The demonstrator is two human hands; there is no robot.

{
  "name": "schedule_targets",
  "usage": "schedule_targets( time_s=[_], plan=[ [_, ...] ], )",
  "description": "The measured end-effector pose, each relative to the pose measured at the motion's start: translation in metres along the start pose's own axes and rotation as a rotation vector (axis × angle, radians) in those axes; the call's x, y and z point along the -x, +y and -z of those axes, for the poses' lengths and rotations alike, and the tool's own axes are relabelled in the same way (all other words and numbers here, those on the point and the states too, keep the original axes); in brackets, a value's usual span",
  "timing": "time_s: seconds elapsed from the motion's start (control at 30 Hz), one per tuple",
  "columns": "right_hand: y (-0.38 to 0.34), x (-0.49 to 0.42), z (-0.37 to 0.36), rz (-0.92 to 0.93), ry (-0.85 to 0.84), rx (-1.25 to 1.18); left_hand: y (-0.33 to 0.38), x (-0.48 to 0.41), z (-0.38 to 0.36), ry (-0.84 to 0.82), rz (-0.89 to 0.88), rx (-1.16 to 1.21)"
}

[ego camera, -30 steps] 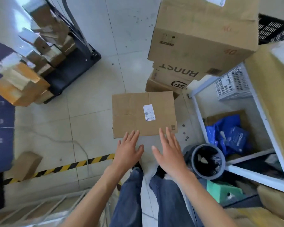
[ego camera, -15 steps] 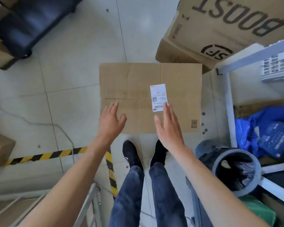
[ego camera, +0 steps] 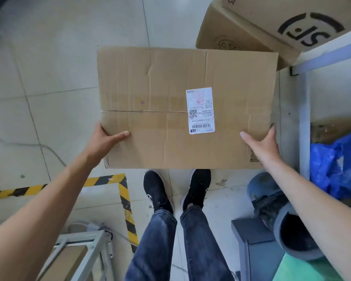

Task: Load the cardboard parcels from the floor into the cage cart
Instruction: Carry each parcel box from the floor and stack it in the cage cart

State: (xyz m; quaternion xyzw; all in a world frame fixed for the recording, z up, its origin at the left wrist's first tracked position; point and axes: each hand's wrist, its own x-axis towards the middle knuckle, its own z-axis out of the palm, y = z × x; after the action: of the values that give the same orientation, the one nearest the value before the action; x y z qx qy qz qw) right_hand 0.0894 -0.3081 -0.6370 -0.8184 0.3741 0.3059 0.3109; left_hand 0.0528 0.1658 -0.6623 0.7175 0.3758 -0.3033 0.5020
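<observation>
A wide flat cardboard parcel point(ego camera: 160, 82) with a white shipping label point(ego camera: 200, 110) lies on the tiled floor just ahead of my feet. My left hand point(ego camera: 104, 141) grips its near left edge, thumb on top and fingers wrapped around the side. My right hand point(ego camera: 262, 142) grips its near right edge the same way. A metal frame point(ego camera: 85, 240) with cardboard inside it, perhaps the cage cart, shows at the bottom left.
Stacked large boxes point(ego camera: 272, 27) with printed logos stand at the far right, touching the parcel's corner. A white shelf frame point(ego camera: 304, 118) with blue bags point(ego camera: 336, 165) is on the right, a grey bin point(ego camera: 288, 230) below it. Yellow-black floor tape point(ego camera: 122, 191) runs left.
I have bent lower toward the parcel. Both hands spread from hovering over its near part to its left and right edges and took hold.
</observation>
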Motion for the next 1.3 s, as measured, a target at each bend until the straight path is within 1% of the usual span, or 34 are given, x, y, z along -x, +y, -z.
schedule_targets(
  time_s=[0.1,0.2,0.3,0.43,0.6,0.77,0.83,0.93,1.1,1.23,1.3],
  plan=[
    [-0.003,-0.002,0.003,-0.068,-0.029,-0.073,0.007,0.005,-0.002,-0.018,-0.013,0.066],
    [-0.009,0.009,0.009,-0.056,-0.016,-0.101,0.016,0.024,0.002,0.049,-0.01,0.129],
    [-0.022,0.036,0.02,-0.047,-0.024,-0.106,0.023,0.059,0.017,0.131,0.03,0.159],
    [-0.051,0.099,0.046,-0.005,-0.008,-0.14,0.044,0.124,0.055,0.223,0.032,0.19],
    [-0.101,0.205,0.107,0.063,0.021,-0.123,0.095,0.227,0.112,0.276,0.022,0.229],
    [-0.164,0.308,0.181,0.2,0.027,-0.066,0.145,0.344,0.16,0.336,0.004,0.265],
    [-0.19,0.338,0.205,0.264,-0.005,-0.038,0.16,0.391,0.174,0.402,-0.005,0.298],
    [-0.228,0.382,0.234,0.366,-0.06,0.007,0.167,0.467,0.192,0.546,0.002,0.341],
    [-0.275,0.451,0.251,0.595,-0.156,0.023,0.145,0.585,0.215,0.741,0.025,0.4],
    [-0.295,0.516,0.245,0.807,-0.282,0.001,0.105,0.683,0.22,0.893,0.062,0.457],
    [-0.296,0.555,0.237,0.895,-0.327,0.057,0.08,0.734,0.217,0.983,0.093,0.518]
  ],
)
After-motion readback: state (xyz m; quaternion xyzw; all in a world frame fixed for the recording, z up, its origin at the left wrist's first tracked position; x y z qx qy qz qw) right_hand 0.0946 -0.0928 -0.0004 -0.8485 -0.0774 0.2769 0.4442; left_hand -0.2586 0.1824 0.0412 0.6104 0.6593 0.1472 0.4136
